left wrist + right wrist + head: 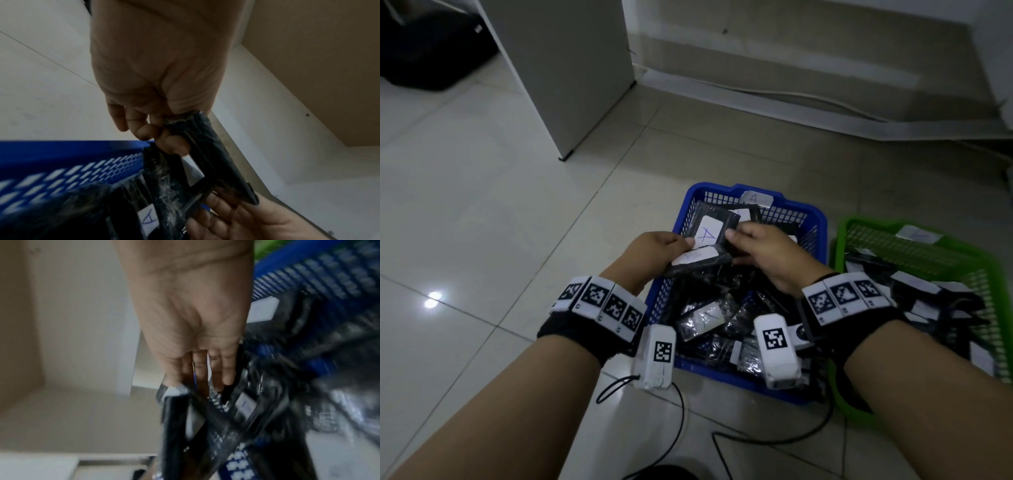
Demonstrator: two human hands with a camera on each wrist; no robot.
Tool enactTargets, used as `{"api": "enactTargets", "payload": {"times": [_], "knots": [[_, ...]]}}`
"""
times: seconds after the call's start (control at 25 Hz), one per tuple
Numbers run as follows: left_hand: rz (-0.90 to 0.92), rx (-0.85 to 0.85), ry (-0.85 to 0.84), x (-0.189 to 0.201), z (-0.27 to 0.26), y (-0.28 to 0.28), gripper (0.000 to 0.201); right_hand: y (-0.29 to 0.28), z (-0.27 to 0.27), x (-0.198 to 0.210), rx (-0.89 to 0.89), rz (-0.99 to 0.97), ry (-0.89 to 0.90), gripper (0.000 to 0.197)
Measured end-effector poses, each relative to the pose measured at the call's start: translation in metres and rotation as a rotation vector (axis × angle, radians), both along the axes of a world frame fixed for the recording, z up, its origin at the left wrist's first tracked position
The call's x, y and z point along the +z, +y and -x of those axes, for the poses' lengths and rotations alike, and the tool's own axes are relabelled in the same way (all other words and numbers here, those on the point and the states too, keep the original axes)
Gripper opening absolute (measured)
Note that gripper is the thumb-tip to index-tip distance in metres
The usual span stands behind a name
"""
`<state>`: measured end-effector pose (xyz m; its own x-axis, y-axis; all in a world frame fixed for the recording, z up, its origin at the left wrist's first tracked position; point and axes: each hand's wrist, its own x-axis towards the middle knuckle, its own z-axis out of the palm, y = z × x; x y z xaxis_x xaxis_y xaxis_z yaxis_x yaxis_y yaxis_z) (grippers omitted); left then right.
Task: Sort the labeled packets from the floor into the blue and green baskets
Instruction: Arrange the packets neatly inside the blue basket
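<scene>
Over the blue basket (661, 298), both hands hold black packets with white labels. My left hand (678, 248) grips a lower packet (698, 262) at its left end, fingers curled under it and thumb on top. My right hand (738, 241) pinches the right edge of the upper packet (709, 233), whose label reads "A". The left wrist view shows left fingers (172, 144) curled round a packet (207, 146), with the right hand (246, 219) below. The right wrist view is blurred: fingers (226, 369) lie against packets (180, 418). Several packets fill the blue basket and the green basket (840, 246).
The baskets stand side by side on a pale tiled floor, green on the right. A white cabinet (571, 68) stands at the back left, and a wall with a white cable strip (791, 99) runs behind. A black cable (681, 428) trails on the floor near me.
</scene>
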<state>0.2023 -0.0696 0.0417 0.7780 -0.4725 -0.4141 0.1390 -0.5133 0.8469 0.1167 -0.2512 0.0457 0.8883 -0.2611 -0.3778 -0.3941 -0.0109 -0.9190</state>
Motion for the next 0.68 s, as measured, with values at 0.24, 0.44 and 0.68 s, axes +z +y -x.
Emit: {"api": "enactTargets", "payload": {"times": [0.24, 0.44, 0.68], "knots": [[0.096, 0.024, -0.101, 0.004, 0.022, -0.011, 0.024, -0.002, 0.027, 0.014, -0.233, -0.213, 0.035, 0.017], [0.095, 0.121, -0.138, 0.006, 0.044, -0.028, 0.028, 0.006, 0.042, 0.023, -0.235, -0.377, -0.008, 0.026], [0.047, 0.013, -0.158, 0.005, 0.048, -0.029, 0.031, 0.011, 0.05, 0.012, -0.167, -0.139, -0.047, 0.028]]}}
